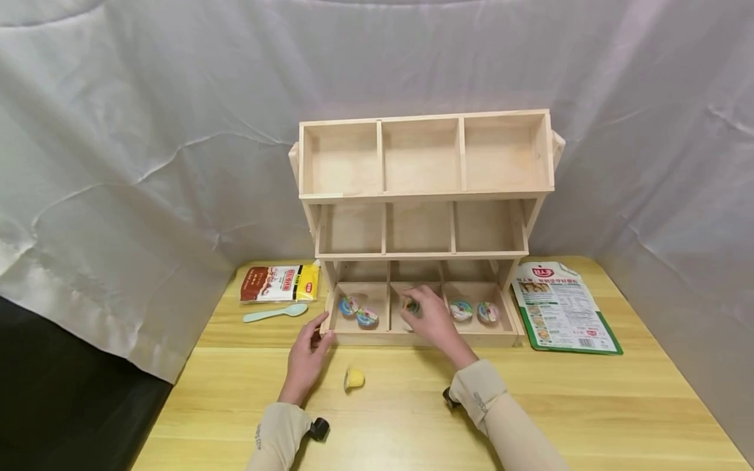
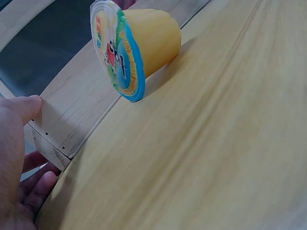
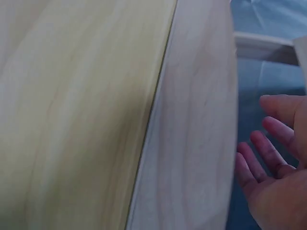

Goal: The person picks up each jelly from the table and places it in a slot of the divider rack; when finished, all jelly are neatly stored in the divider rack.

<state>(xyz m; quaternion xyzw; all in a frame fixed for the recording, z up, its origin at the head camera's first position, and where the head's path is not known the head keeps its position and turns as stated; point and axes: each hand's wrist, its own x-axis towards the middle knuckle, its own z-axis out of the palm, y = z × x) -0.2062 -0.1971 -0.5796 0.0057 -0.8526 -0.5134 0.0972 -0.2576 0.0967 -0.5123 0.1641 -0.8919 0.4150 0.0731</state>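
A wooden three-tier rack [image 1: 347,338] stands on the table with divided compartments. My left hand [image 1: 306,360] grips the front left corner of its lowest tray, thumb on the front board and other fingers around the side. My right hand [image 1: 432,320] is over the middle bottom compartment, fingers loosely spread in the right wrist view. A small jelly cup [image 1: 412,305] shows by its fingertips, partly hidden. Two jelly cups [image 1: 366,317] lie in the left bottom compartment and two more jelly cups [image 1: 461,311] in the right one. A yellow jelly cup [image 2: 156,38] lies on its side before the rack.
Left of the rack lie a red, white and yellow packet [image 1: 279,282] and a pale green spoon [image 1: 275,313]. A white and green food bag [image 1: 565,307] lies to the right. Grey curtain [image 1: 177,98] hangs behind and around the wooden table [image 1: 589,405].
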